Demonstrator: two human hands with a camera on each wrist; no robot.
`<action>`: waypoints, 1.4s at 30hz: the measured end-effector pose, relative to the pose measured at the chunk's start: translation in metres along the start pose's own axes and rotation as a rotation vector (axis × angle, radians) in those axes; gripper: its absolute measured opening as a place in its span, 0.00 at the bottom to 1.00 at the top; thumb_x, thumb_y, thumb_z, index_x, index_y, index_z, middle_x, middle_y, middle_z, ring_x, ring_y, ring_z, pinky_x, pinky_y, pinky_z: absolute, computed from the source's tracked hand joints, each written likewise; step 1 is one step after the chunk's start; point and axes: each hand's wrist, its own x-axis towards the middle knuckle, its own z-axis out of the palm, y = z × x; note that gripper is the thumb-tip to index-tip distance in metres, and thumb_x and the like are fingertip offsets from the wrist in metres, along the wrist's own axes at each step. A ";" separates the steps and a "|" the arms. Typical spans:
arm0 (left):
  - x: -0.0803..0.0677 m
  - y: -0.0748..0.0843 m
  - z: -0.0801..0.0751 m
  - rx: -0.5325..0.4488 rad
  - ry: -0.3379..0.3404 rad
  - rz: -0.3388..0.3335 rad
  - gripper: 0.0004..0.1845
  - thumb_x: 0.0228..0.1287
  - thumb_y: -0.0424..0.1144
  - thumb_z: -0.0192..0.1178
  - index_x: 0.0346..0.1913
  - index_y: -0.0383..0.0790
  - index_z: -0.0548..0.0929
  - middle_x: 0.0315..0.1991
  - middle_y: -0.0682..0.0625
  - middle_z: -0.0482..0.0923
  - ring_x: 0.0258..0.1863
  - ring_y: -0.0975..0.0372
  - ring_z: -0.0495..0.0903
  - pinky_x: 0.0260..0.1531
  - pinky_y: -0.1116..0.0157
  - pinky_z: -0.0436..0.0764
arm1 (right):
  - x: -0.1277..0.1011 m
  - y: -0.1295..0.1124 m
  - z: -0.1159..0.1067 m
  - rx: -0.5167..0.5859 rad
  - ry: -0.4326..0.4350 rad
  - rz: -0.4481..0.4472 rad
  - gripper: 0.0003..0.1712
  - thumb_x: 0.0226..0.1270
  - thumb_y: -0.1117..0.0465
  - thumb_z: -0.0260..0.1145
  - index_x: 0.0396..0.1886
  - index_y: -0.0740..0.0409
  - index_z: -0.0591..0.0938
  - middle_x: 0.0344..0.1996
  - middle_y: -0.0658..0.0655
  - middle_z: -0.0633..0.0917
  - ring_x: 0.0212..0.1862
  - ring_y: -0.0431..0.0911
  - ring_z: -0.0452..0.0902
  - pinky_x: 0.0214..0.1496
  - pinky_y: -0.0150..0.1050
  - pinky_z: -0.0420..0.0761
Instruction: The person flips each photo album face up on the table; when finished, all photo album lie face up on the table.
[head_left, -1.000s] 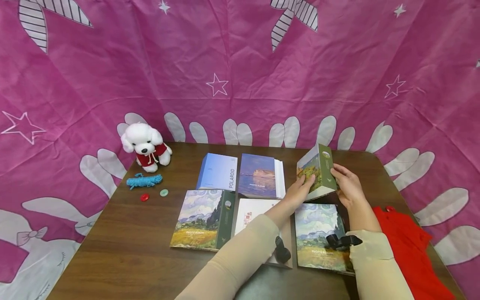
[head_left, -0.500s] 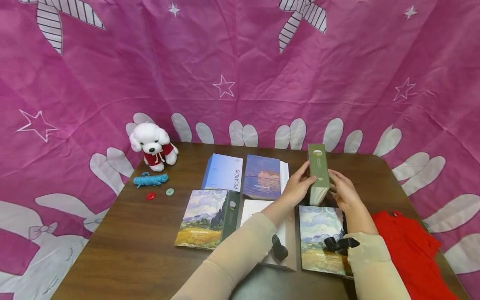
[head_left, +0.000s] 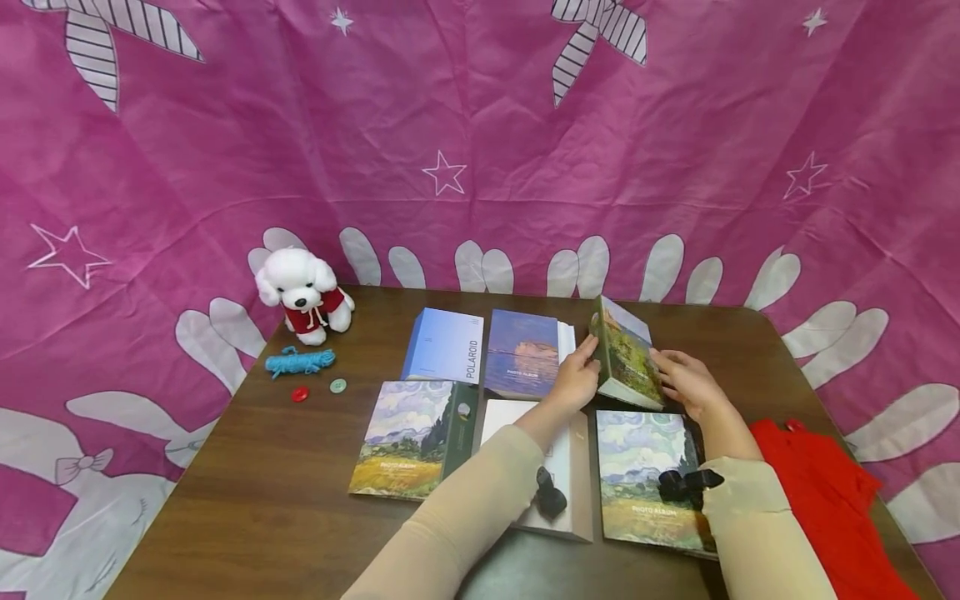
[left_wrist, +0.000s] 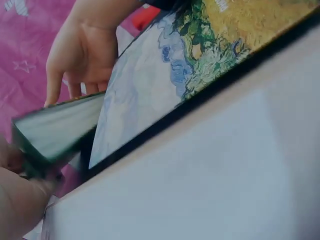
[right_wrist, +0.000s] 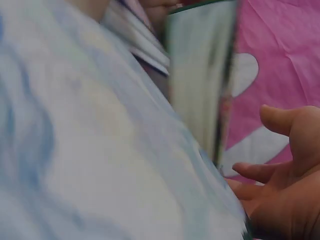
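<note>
A thick photo album [head_left: 628, 354] with a green spine and a painted landscape cover is tilted up near the back right of the table. My left hand [head_left: 575, 380] grips it at the spine side; the left wrist view shows the thumb against the green edge. Beside its right edge is my right hand [head_left: 692, 385], fingers extended and thumb apart in the right wrist view. White page edges of the album [right_wrist: 197, 80] face that camera. Just below lies another photo album [head_left: 645, 483] with a cloudy-field painting, partly covered by the right wrist's camera.
A blue Polaroid album [head_left: 446, 346], a seascape album [head_left: 525, 354], a white album [head_left: 577, 475] and a field-painting album [head_left: 405, 437] lie leftward. A plush dog [head_left: 303, 292], blue cord [head_left: 300, 361], red button [head_left: 300, 394], green button [head_left: 338, 386] and red cloth [head_left: 817, 500] lie around.
The album has turned from showing its spine to showing its painted cover, and now tilts lower. My right hand's fingers have spread away from it; the left has shifted to the spine side.
</note>
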 end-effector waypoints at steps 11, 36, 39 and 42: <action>0.002 0.003 -0.001 0.040 -0.078 -0.165 0.30 0.76 0.40 0.50 0.78 0.42 0.63 0.77 0.50 0.62 0.76 0.54 0.59 0.74 0.56 0.61 | -0.007 0.007 -0.010 -0.017 0.028 -0.046 0.50 0.80 0.39 0.49 0.80 0.69 0.43 0.78 0.73 0.47 0.77 0.69 0.47 0.76 0.60 0.56; -0.033 0.017 -0.064 0.047 -0.066 -0.043 0.31 0.78 0.46 0.50 0.78 0.41 0.63 0.74 0.41 0.66 0.74 0.49 0.64 0.72 0.52 0.64 | -0.042 -0.012 0.036 0.221 0.133 -0.191 0.43 0.79 0.43 0.54 0.80 0.64 0.52 0.77 0.68 0.53 0.79 0.61 0.48 0.79 0.56 0.52; -0.047 0.022 -0.077 0.070 -0.054 -0.046 0.31 0.77 0.48 0.50 0.78 0.42 0.63 0.76 0.43 0.63 0.75 0.47 0.60 0.73 0.47 0.61 | -0.054 -0.015 0.056 0.303 0.126 -0.185 0.41 0.81 0.46 0.53 0.80 0.64 0.51 0.78 0.67 0.54 0.79 0.59 0.48 0.79 0.53 0.52; -0.062 0.023 -0.092 0.124 -0.035 -0.073 0.33 0.77 0.52 0.49 0.79 0.45 0.61 0.78 0.45 0.59 0.77 0.46 0.56 0.73 0.42 0.56 | -0.062 -0.018 0.078 0.343 0.116 -0.193 0.40 0.82 0.48 0.52 0.80 0.66 0.49 0.78 0.68 0.54 0.79 0.58 0.49 0.79 0.52 0.53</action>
